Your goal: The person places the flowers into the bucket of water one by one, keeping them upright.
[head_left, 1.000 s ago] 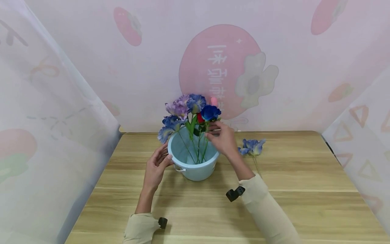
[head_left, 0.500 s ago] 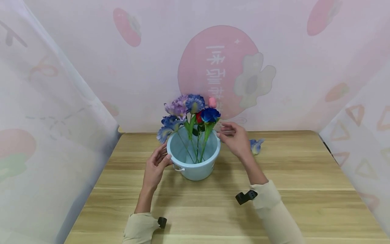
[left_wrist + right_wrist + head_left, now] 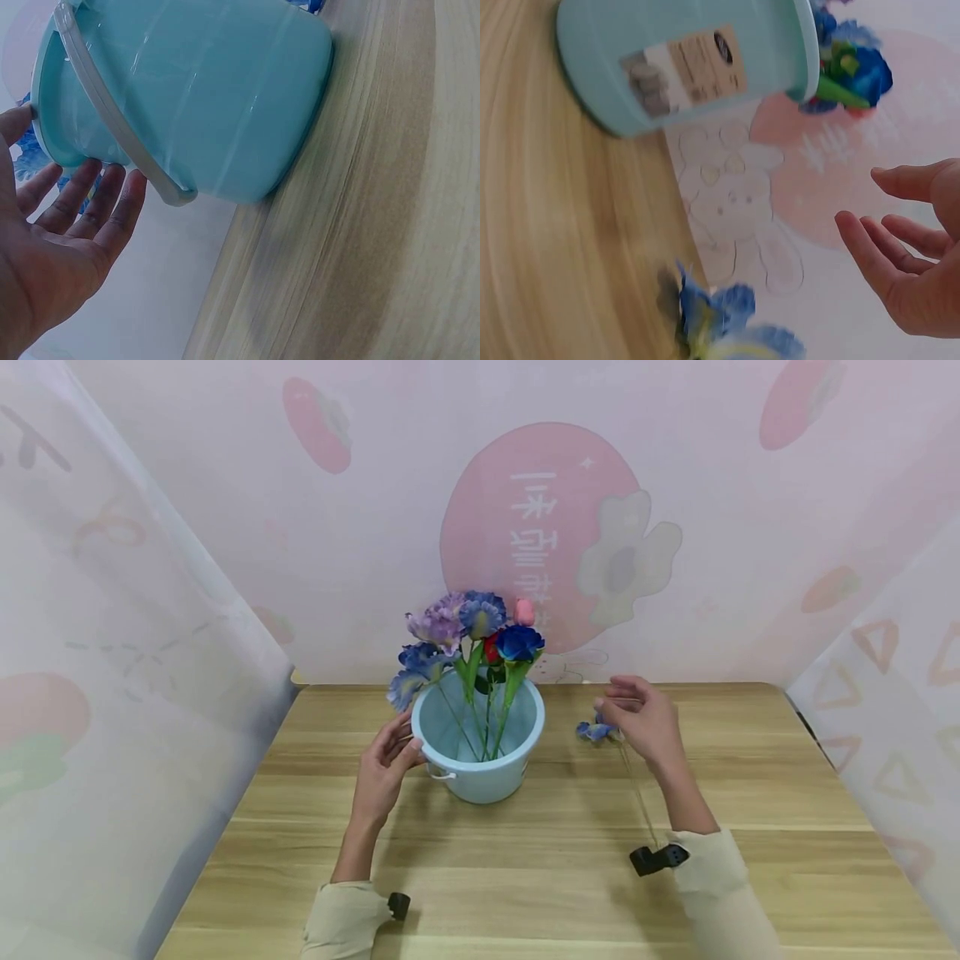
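A light blue bucket [image 3: 480,785] stands upright on the table, holding several artificial flowers: purple and blue ruffled blooms [image 3: 438,625], a dark blue rose [image 3: 519,643], a red bloom [image 3: 491,649] and a pink bud [image 3: 524,612]. My left hand [image 3: 384,771] rests against the bucket's left side, thumb and fingertips touching near the rim, fingers relaxed. In the right wrist view, my right hand [image 3: 911,247] has thumb and fingers apart with nothing between them. It hovers above a loose blue flower [image 3: 595,730], whose thin stem lies along the table and is partly hidden by the hand.
The wooden table [image 3: 525,877] ends at a pale printed backdrop [image 3: 360,527] behind the bucket, with further pale sheets on both sides. A white handle [image 3: 112,112] hangs on the bucket's near left side. Black wrist cameras sit on both sleeves.
My right hand has let go of the dark blue rose's stem, leaving it in the bucket, and moved right to above the loose blue flower. The left hand has stayed at the bucket.
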Demonstrator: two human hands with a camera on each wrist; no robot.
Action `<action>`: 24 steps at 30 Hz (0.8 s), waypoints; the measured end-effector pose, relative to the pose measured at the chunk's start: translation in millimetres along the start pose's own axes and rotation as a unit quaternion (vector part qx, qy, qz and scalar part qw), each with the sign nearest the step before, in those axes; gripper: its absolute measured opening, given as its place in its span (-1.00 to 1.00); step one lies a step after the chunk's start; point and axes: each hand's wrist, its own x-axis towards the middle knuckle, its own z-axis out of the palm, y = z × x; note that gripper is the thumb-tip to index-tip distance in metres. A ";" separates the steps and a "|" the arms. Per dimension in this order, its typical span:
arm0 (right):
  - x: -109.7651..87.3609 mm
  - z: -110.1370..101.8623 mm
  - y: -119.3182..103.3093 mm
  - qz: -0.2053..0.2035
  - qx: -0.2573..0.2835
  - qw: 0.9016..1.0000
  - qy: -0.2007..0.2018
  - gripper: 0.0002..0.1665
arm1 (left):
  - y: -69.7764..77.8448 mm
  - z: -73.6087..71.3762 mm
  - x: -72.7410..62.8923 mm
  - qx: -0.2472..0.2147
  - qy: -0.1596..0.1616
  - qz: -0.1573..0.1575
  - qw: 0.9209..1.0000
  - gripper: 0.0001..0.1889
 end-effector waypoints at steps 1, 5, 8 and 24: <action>-1.0 -3.5 3.1 0.002 -0.004 1.000 -0.001 -0.35 | 0.1 0.0 0.0 0.000 0.000 0.000 1.000 -0.44; -5.3 -15.0 14.9 0.012 -0.008 1.000 -0.003 -0.33 | 0.5 0.3 -0.3 -0.002 0.001 0.000 1.000 -0.44; -9.0 -22.3 24.5 0.021 -0.008 1.000 -0.007 -0.31 | 0.5 0.5 -0.3 -0.006 0.000 -0.001 1.000 -0.44; -22.5 -46.1 74.4 0.066 -0.060 0.995 -0.053 -0.34 | -0.8 -0.5 0.3 -0.003 -0.001 0.001 1.000 -0.44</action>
